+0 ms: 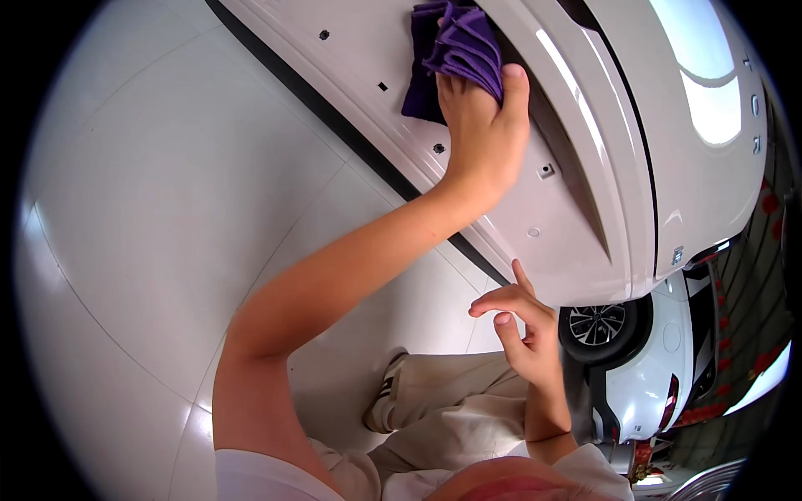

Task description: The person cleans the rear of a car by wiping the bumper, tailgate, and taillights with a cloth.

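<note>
My left hand [484,134] reaches to the top of the view, closed on a bunched, folded purple cloth [464,54]. The cloth lies against the pale panel [501,200] of a car, beside a long recessed edge. Its folds hide most of the fingers; the thumb shows at the right. Lower down, my right hand [526,334] is near the panel's lower end, with nothing in it. Its fingers are apart, one stretched out and others bent.
A dark strip [309,108] borders the panel above the shiny tiled floor [167,184]. The car's glossy outer body [693,167] curves away at the right. A white car [647,384] with a black wheel stands at the lower right. My shoe [387,392] shows below.
</note>
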The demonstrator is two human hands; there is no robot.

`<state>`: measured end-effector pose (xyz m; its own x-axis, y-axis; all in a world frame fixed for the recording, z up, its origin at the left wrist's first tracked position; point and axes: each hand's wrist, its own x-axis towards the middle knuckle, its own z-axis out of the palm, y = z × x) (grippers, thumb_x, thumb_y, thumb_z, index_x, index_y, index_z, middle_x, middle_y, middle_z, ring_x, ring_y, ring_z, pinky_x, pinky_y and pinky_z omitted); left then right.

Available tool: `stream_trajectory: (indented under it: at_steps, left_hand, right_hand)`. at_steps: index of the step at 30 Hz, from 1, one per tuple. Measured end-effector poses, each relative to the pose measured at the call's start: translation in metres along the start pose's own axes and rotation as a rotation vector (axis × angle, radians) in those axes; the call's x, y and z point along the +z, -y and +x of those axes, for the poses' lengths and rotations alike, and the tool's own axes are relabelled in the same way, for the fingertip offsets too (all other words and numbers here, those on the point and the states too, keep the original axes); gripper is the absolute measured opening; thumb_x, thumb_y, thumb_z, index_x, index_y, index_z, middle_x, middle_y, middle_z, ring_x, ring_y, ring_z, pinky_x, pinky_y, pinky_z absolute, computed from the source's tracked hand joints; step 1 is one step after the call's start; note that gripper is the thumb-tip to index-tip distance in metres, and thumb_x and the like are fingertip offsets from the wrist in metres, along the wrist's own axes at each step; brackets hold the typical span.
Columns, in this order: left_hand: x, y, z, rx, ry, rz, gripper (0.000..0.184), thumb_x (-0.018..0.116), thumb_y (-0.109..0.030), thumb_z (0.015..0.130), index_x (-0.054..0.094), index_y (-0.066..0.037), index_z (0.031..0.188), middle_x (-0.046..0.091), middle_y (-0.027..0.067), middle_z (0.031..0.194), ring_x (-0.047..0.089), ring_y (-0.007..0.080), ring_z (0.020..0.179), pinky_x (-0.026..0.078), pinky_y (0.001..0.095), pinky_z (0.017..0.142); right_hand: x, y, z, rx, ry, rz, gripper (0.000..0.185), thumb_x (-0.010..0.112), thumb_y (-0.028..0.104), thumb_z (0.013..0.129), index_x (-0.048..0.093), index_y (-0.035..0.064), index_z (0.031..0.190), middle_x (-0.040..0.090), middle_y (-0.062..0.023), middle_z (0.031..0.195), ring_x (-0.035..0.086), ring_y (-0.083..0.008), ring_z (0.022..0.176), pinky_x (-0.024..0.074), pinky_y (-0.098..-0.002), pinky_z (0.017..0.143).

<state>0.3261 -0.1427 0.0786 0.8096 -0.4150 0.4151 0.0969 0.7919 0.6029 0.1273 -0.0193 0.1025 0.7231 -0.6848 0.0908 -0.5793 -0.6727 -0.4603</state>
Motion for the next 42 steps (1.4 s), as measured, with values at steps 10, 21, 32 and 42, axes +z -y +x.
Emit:
stream_trajectory:
  at_steps: [10,21,32,42]
  left_hand:
    - [-0.002,0.031,0.024,0.089,-0.015,0.215,0.065,0.044,-0.035,0.106,0.033,0.013,0.148,0.033,0.0337,0.154,0.025,0.0476,0.145,0.013,0.0507,0.123]
    - [-0.003,0.015,0.003,0.21,0.039,0.111,0.067,0.047,-0.029,0.103,0.025,0.007,0.155,0.005,0.0327,0.166,0.004,0.0507,0.153,0.005,0.0569,0.123]
    - [-0.006,0.027,-0.01,0.261,0.01,0.168,0.065,0.05,-0.025,0.1,0.031,0.006,0.153,0.016,0.0318,0.164,0.011,0.0491,0.153,0.008,0.0563,0.123]
    - [0.009,-0.012,-0.056,-0.217,0.153,-0.22,0.049,0.045,-0.033,0.106,0.054,0.004,0.136,0.06,0.0182,0.13,0.056,0.0233,0.123,0.041,0.033,0.105]
  right_hand:
    - [0.001,-0.001,0.001,-0.03,-0.002,-0.04,0.018,0.057,0.009,0.098,0.074,0.0053,0.097,0.074,-0.007,0.094,0.07,-0.0248,0.097,0.0188,-0.0597,0.122]
    - [0.007,-0.006,0.003,-0.02,0.022,-0.056,0.018,0.057,0.007,0.097,0.075,0.0065,0.098,0.074,-0.0056,0.095,0.07,-0.0251,0.103,0.0177,-0.0591,0.123]
    - [0.006,-0.004,0.003,-0.031,0.033,-0.063,0.017,0.058,0.009,0.097,0.074,0.0049,0.098,0.073,-0.0087,0.095,0.07,-0.0268,0.105,0.0184,-0.0588,0.122]
    - [0.007,0.008,0.004,-0.146,0.227,0.092,0.021,0.06,0.005,0.095,0.074,0.0059,0.11,0.074,-0.0083,0.103,0.069,-0.0275,0.1,0.0361,-0.0605,0.114]
